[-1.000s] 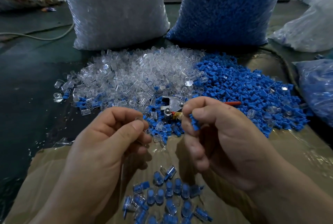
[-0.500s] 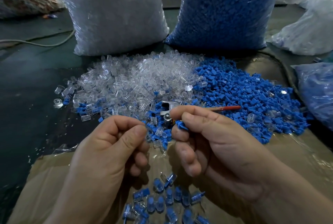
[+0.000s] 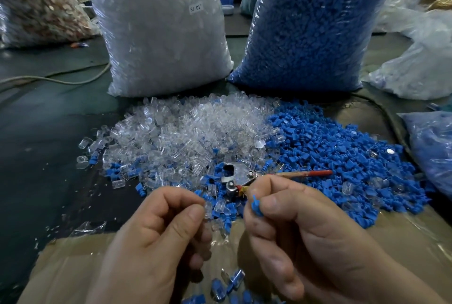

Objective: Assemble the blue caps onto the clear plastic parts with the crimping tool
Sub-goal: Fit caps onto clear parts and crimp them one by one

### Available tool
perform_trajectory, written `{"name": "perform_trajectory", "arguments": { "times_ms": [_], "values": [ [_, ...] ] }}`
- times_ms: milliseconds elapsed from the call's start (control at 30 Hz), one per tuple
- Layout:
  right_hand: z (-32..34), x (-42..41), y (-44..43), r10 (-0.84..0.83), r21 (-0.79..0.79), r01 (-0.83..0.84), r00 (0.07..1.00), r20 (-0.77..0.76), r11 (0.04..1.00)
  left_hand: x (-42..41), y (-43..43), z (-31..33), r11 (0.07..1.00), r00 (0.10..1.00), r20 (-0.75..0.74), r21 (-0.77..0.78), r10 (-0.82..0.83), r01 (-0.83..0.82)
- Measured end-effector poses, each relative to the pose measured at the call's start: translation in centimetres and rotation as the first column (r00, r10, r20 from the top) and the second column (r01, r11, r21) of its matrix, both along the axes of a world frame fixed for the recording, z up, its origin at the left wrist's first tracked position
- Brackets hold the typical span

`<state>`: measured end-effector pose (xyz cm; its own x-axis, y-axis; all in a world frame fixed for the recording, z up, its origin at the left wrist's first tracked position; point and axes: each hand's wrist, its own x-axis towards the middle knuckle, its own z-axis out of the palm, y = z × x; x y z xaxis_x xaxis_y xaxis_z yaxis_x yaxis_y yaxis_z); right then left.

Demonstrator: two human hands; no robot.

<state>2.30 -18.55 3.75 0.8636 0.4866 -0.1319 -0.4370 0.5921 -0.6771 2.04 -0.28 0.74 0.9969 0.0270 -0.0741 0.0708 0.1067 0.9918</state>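
Note:
My left hand (image 3: pixel 156 237) pinches a small clear plastic part (image 3: pixel 208 207) between thumb and forefinger. My right hand (image 3: pixel 300 235) pinches a blue cap (image 3: pixel 255 205) at its fingertips, a short gap right of the clear part. Just behind both hands the metal crimping tool (image 3: pixel 236 176) lies on the parts, its red handle (image 3: pixel 310 173) pointing right. A heap of clear parts (image 3: pixel 190 132) spreads at centre, a heap of blue caps (image 3: pixel 342 156) to its right. Several assembled pieces (image 3: pixel 232 281) lie on the cardboard below my hands.
A tall bag of clear parts (image 3: pixel 159 29) and a tall bag of blue caps (image 3: pixel 313 24) stand behind the heaps. More plastic bags (image 3: pixel 415 68) sit at right, another bag (image 3: pixel 433 147) at the right edge. A cable (image 3: pixel 61 81) crosses the dark floor at left.
Both hands have shifted slightly lower and a bit apart, still holding the clear part and the blue cap. The crimping tool has not moved.

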Motion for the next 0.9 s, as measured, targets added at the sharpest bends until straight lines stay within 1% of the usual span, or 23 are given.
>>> {"name": "perform_trajectory", "arguments": {
  "times_ms": [100, 200, 300, 433, 500, 533, 567, 600, 633, 667, 700, 767, 833, 900],
  "values": [
    [-0.1, -0.1, 0.0, -0.001, -0.074, 0.004, 0.999, 0.033, 0.997, -0.2, 0.0, 0.2, 1.0, 1.0, 0.014, 0.009, -0.025, 0.025],
    [0.0, 0.0, -0.4, 0.035, -0.135, -0.029, 0.998, 0.045, 0.99, -0.5, -0.1, 0.3, 0.999, 0.999, -0.012, 0.002, -0.045, 0.045],
    [0.0, 0.0, -0.4, 0.057, -0.233, -0.04, 0.996, 0.066, 0.972, -0.4, -0.2, 0.5, 0.998, 0.998, -0.031, -0.005, -0.059, 0.059],
    [-0.2, -0.2, 0.6, -0.007, -0.361, 0.045, 0.995, 0.104, 0.932, -0.2, -0.3, 0.4, 1.0, 1.0, -0.021, 0.011, -0.021, 0.021],
    [-0.3, -0.4, 0.7, -0.062, -0.465, 0.157, 0.975, 0.213, 0.871, -0.2, -0.4, 0.5, 0.999, 1.0, -0.02, 0.035, 0.006, -0.005],
    [-0.5, -0.5, 0.7, -0.071, -0.539, 0.231, 0.951, 0.301, 0.81, -0.1, -0.4, 0.4, 0.999, 1.0, -0.019, 0.042, 0.009, -0.008],
    [-0.7, -0.7, 0.6, -0.056, -0.62, 0.341, 0.9, 0.431, 0.707, -0.2, -0.4, 0.4, 0.998, 1.0, -0.023, 0.052, 0.017, -0.016],
    [-0.9, -0.8, 0.4, 0.0, -0.666, 0.485, 0.808, 0.589, 0.567, -0.1, -0.5, 0.4, 0.998, 1.0, -0.02, 0.055, 0.019, -0.018],
    [-1.1, -0.9, 0.3, 0.089, -0.646, 0.616, 0.689, 0.719, 0.451, -0.1, -0.5, 0.4, 0.999, 1.0, -0.027, 0.052, 0.013, -0.011],
    [-1.2, -0.9, 0.3, 0.171, -0.597, 0.702, 0.582, 0.795, 0.387, -0.1, -0.5, 0.3, 0.998, 1.0, -0.027, 0.059, 0.01, -0.008],
    [-1.3, -0.9, 0.4, 0.224, -0.56, 0.744, 0.514, 0.828, 0.365, -0.1, -0.5, 0.4, 0.998, 1.0, -0.029, 0.062, -0.005, 0.007],
    [-1.7, -1.0, 0.6, 0.274, -0.514, 0.782, 0.439, 0.856, 0.352, -0.2, -0.6, 0.5, 0.997, 0.999, -0.022, 0.058, -0.049, 0.051],
    [-1.9, -0.9, 0.7, 0.308, -0.492, 0.81, 0.402, 0.862, 0.319, -0.4, -0.5, 0.4, 0.995, 0.997, -0.019, 0.054, -0.078, 0.079],
    [-1.9, -0.8, 0.7, 0.31, -0.486, 0.818, 0.397, 0.864, 0.308, -0.4, -0.6, 0.5, 0.993, 0.994, -0.017, 0.055, -0.104, 0.105]
  ]
}}
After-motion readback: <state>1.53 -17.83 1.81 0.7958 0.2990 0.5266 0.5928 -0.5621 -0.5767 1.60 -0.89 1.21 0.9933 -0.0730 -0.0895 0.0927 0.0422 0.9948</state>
